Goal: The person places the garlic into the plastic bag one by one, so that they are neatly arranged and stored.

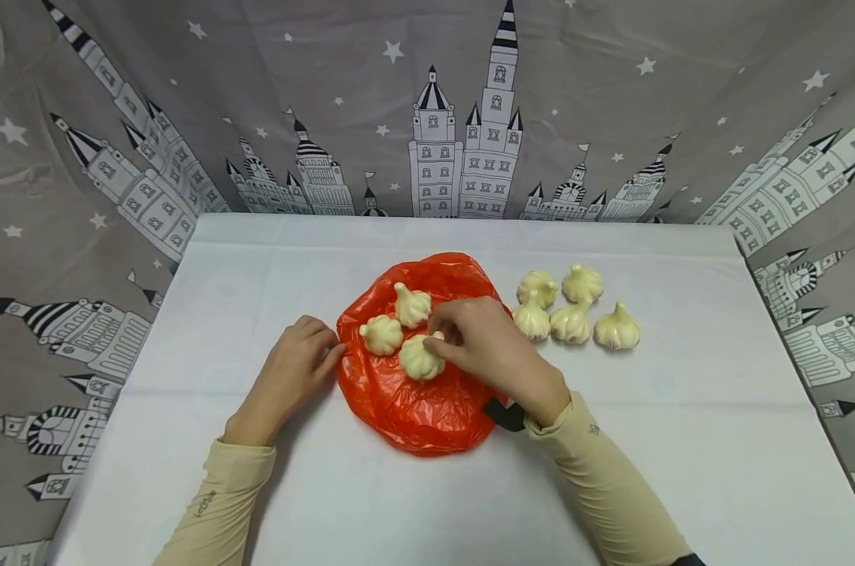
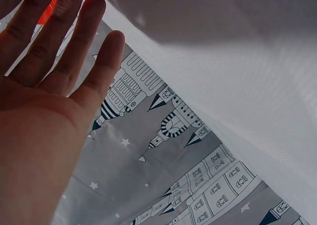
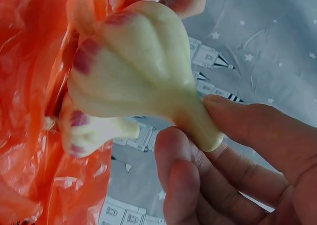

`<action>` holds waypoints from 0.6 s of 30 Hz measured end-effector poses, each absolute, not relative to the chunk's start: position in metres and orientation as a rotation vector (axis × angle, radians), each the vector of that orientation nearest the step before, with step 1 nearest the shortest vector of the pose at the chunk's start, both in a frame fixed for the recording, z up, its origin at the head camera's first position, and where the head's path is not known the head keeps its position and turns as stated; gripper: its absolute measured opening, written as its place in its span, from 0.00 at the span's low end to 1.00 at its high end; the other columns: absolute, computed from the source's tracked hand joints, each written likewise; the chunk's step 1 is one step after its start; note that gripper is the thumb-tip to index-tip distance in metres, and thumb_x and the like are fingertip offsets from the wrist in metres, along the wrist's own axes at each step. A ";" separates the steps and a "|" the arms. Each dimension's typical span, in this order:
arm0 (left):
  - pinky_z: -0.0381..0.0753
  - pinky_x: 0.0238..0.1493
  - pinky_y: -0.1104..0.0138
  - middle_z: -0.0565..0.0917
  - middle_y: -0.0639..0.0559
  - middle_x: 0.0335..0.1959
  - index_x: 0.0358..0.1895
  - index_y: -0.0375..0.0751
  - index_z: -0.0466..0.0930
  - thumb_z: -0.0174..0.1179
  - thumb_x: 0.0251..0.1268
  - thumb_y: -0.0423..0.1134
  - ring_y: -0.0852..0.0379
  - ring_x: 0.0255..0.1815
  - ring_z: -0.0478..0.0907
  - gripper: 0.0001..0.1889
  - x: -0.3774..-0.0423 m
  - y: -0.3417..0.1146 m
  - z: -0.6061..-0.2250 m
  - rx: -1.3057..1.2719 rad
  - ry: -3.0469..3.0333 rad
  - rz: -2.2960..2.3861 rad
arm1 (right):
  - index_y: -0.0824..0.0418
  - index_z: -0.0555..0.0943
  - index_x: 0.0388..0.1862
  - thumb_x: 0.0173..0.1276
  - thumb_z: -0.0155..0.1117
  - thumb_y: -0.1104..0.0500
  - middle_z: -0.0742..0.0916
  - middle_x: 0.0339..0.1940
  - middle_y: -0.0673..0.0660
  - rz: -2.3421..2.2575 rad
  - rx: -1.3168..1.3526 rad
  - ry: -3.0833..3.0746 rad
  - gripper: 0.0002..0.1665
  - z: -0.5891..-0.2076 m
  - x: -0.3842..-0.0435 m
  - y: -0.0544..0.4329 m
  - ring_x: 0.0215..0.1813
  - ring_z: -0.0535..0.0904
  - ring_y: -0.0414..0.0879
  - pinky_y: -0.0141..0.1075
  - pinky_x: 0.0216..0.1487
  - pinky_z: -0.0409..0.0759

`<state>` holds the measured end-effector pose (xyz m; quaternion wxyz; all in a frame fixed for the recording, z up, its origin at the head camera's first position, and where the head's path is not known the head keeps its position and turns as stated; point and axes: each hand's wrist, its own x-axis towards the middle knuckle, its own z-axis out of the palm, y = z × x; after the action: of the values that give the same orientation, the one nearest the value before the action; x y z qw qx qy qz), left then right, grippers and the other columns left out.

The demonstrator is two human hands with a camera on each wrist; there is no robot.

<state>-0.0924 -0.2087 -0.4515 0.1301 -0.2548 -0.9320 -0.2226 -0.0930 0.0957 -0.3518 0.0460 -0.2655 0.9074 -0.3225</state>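
Note:
A red plastic bag (image 1: 427, 417) lies spread on the white table. My right hand (image 1: 494, 346) pinches a garlic bulb (image 1: 420, 359) by its stem, over the front of the bag. In the right wrist view, thumb and fingertips close on the stem of this pale bulb (image 3: 133, 61) with purple patches. Two more bulbs sit on the bag behind it, one garlic bulb (image 1: 381, 336) at the left and another garlic bulb (image 1: 413, 305) farther back. At the bag's left edge rests my left hand (image 1: 292, 365), thumb tip right at the plastic, its fingers (image 2: 74, 51) extended in the left wrist view.
Several garlic bulbs (image 1: 570, 322) stand grouped on the white table (image 1: 682, 464), right of the bag. A black strap (image 1: 505, 414) shows under the right wrist. Behind and beside the table hangs a grey cloth (image 1: 356, 47) printed with castles and stars.

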 end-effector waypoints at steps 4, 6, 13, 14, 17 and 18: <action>0.79 0.48 0.50 0.84 0.44 0.31 0.29 0.35 0.83 0.70 0.64 0.29 0.43 0.42 0.79 0.07 -0.093 -0.209 -0.452 -0.735 -2.717 -0.644 | 0.57 0.87 0.36 0.67 0.76 0.60 0.82 0.24 0.47 -0.936 -0.856 2.769 0.04 -0.352 -0.092 0.086 0.30 0.76 0.41 0.31 0.34 0.77; 0.80 0.48 0.50 0.84 0.44 0.31 0.29 0.35 0.83 0.70 0.64 0.29 0.43 0.42 0.79 0.07 -0.093 -0.209 -0.452 -0.736 -2.717 -0.644 | 0.57 0.86 0.35 0.67 0.76 0.60 0.82 0.23 0.48 -0.903 -0.876 2.768 0.05 -0.353 -0.092 0.081 0.29 0.75 0.41 0.31 0.33 0.74; 0.80 0.47 0.50 0.84 0.45 0.31 0.29 0.35 0.83 0.71 0.64 0.29 0.44 0.42 0.79 0.07 -0.092 -0.208 -0.451 -0.744 -2.705 -0.649 | 0.57 0.85 0.34 0.68 0.75 0.61 0.81 0.23 0.50 -0.811 -0.899 2.741 0.05 -0.358 -0.090 0.065 0.29 0.72 0.42 0.31 0.31 0.72; 0.80 0.48 0.50 0.84 0.44 0.31 0.29 0.35 0.83 0.71 0.64 0.29 0.44 0.42 0.79 0.07 -0.092 -0.208 -0.451 -0.744 -2.707 -0.649 | 0.57 0.85 0.34 0.68 0.75 0.61 0.82 0.23 0.49 -0.794 -0.905 2.740 0.05 -0.359 -0.089 0.062 0.29 0.73 0.42 0.32 0.32 0.72; 0.80 0.48 0.50 0.84 0.44 0.31 0.30 0.35 0.83 0.70 0.64 0.29 0.43 0.43 0.79 0.06 -0.093 -0.208 -0.450 -0.741 -2.716 -0.645 | 0.58 0.85 0.34 0.68 0.75 0.61 0.82 0.24 0.49 -0.749 -0.927 2.743 0.06 -0.363 -0.087 0.055 0.30 0.75 0.43 0.33 0.34 0.75; 0.79 0.48 0.50 0.84 0.44 0.31 0.30 0.35 0.83 0.70 0.64 0.29 0.43 0.43 0.79 0.06 -0.093 -0.209 -0.450 -0.740 -2.717 -0.645 | 0.58 0.85 0.35 0.67 0.76 0.61 0.83 0.25 0.49 -0.741 -0.933 2.743 0.06 -0.365 -0.086 0.053 0.31 0.76 0.44 0.33 0.34 0.76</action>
<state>-0.0926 -0.2086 -0.4497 0.1260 -0.2540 -0.9331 -0.2214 -0.0865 0.0527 -0.3648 0.0755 -0.3112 0.9146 -0.2470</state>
